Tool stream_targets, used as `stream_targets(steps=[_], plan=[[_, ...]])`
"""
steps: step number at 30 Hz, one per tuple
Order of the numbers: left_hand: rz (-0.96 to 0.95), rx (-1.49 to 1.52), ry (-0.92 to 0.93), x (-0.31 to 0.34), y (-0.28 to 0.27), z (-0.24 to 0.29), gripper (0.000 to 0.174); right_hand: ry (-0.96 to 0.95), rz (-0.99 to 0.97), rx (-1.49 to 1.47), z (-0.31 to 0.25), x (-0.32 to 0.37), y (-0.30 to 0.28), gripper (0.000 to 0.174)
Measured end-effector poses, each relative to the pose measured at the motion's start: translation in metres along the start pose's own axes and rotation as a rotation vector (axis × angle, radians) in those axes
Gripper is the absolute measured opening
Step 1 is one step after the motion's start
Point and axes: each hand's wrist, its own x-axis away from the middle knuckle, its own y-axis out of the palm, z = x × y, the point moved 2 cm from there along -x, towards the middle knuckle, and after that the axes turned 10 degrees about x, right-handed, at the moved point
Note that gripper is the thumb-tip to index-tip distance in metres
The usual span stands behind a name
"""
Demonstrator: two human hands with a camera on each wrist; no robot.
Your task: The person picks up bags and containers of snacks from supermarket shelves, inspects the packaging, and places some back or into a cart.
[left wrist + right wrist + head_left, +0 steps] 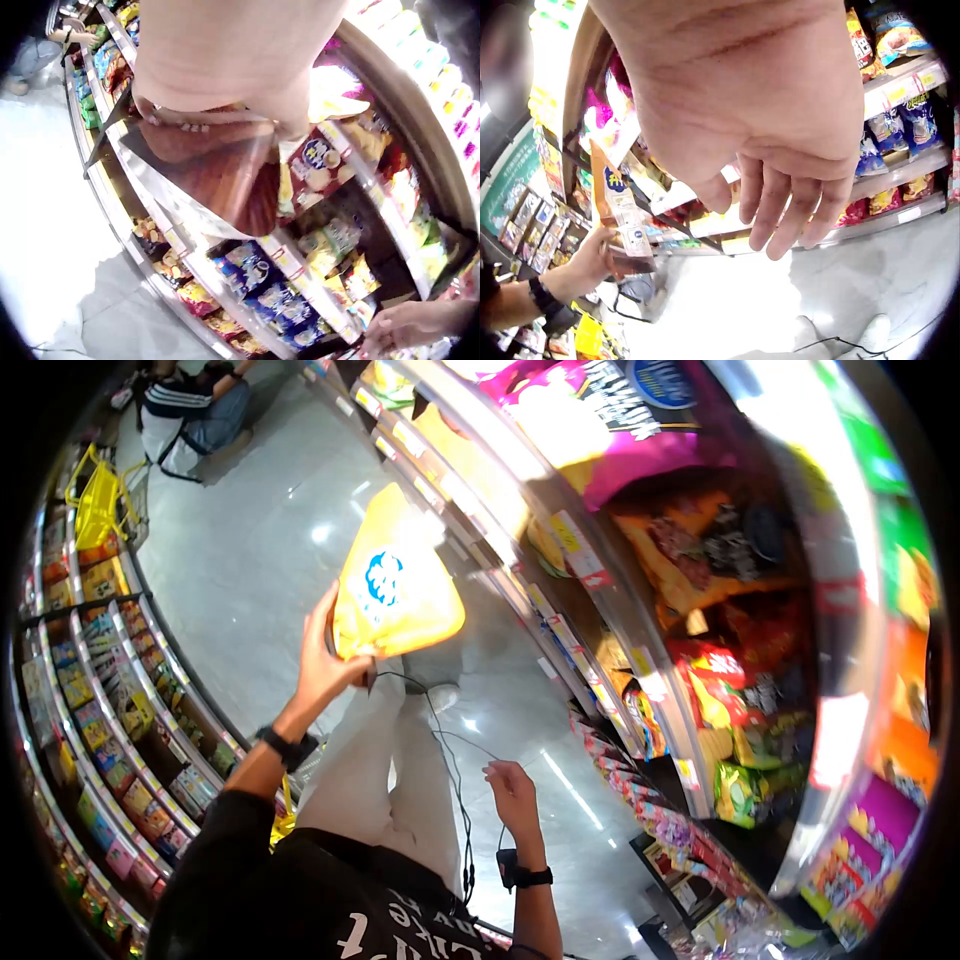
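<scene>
A yellow-orange snack bag (400,585) with blue print is held up over the aisle floor by the left hand (325,660), its fingers and thumb pinching one end. In the left wrist view the brown, shiny side of the bag (225,176) hangs beneath the left hand (232,67). Seen from the right wrist, the left hand (592,259) grips the lower part of the bag (619,210). The right hand (513,795) is lowered apart from the bag and holds nothing; its fingers hang loosely bent in the right wrist view (757,150).
Shelves of snack bags (745,690) rise along the right, with price rails (640,650) at their edges. Lower racks (120,750) line the left. A yellow basket (97,500) and a crouching person (195,415) are at the upper left. Thin cables (460,810) hang before the legs.
</scene>
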Motion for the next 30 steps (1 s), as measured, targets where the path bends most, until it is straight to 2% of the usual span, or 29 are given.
stream_targets(steps=[1,2,3,4,6,7,8,9,10,11,13,15,16,18,20,21,22,23,24,26,27,28,30], plan=[[-0.071,0.149,-0.04,0.007,-0.003,0.027,0.097,-0.028,-0.027,-0.109,-0.007,0.007,-0.002,0.017],[-0.123,0.32,-0.223,0.016,-0.006,0.054,0.102,-0.056,-0.052,-0.222,-0.015,0.016,-0.004,0.017],[-0.233,0.43,-0.179,0.023,-0.008,0.072,0.104,-0.123,-0.023,-0.261,-0.037,0.025,-0.011,0.017],[-0.343,0.538,-0.12,0.025,-0.009,0.089,0.106,-0.137,0.0,-0.174,-0.062,0.034,-0.022,0.021],[-0.507,0.583,-0.101,0.028,-0.005,0.147,0.109,-0.279,0.075,-0.196,-0.121,0.054,-0.047,0.031],[-0.648,0.672,-0.063,0.03,-0.004,0.167,0.11,-0.339,0.071,-0.195,-0.141,0.063,-0.059,0.036],[-0.705,0.746,-0.229,0.037,-0.004,0.215,0.108,-0.402,0.089,-0.227,-0.156,0.071,-0.068,0.039],[-0.763,0.686,-0.322,0.049,-0.014,0.226,0.101,-0.465,0.094,-0.316,-0.175,0.085,-0.077,0.041],[-0.844,0.739,-0.253,0.054,-0.016,0.236,0.086,-0.541,0.098,-0.397,-0.197,0.099,-0.089,0.044],[-0.867,0.725,-0.226,0.055,-0.014,0.244,0.086,-0.566,0.123,-0.409,-0.211,0.112,-0.098,0.044],[-0.941,0.929,-0.299,0.063,-0.005,0.252,0.07,-0.739,0.055,-0.549,-0.226,0.139,-0.106,0.051],[-1.008,1.132,-0.39,0.068,0.001,0.255,0.055,-0.717,0.022,-0.549,-0.212,0.161,-0.112,0.054],[-1.035,1.251,-0.691,0.073,-0.005,0.258,0.064,-0.685,-0.028,-0.536,-0.209,0.17,-0.11,0.058],[-0.932,0.89,-0.394,0.064,0.008,0.285,0.076,-0.773,-0.008,-0.659,-0.217,0.189,-0.111,0.055],[-0.975,0.793,-0.415,0.062,0.012,0.3,0.083,-0.751,0.018,-0.532,-0.227,0.205,-0.115,0.051],[-1.005,0.769,-0.348,0.061,0.016,0.311,0.079,-0.664,0.06,-0.488,-0.224,0.208,-0.115,0.047],[-1.035,0.745,-0.28,0.06,0.02,0.323,0.076,-0.661,0.081,-0.5,-0.219,0.209,-0.115,0.047],[-1.022,0.789,-0.224,0.06,0.022,0.338,0.062,-0.627,0.148,-0.467,-0.213,0.208,-0.115,0.045],[-1.046,0.784,-0.234,0.051,0.025,0.335,0.062,-0.587,0.213,-0.435,-0.21,0.209,-0.113,0.044],[-1.295,0.647,-0.164,0.033,0.032,0.325,0.046,-0.586,0.301,-0.492,-0.227,0.215,-0.113,0.04],[-1.241,0.565,-0.244,0.03,0.028,0.338,0.035,-0.566,0.356,-0.51,-0.23,0.216,-0.112,0.038],[-1.29,0.442,-0.298,0.019,0.023,0.337,0.035,-0.555,0.411,-0.526,-0.235,0.214,-0.111,0.036],[-1.221,0.44,-0.288,0.01,0.012,0.353,0.042,-0.546,0.461,-0.586,-0.247,0.206,-0.102,0.034]])
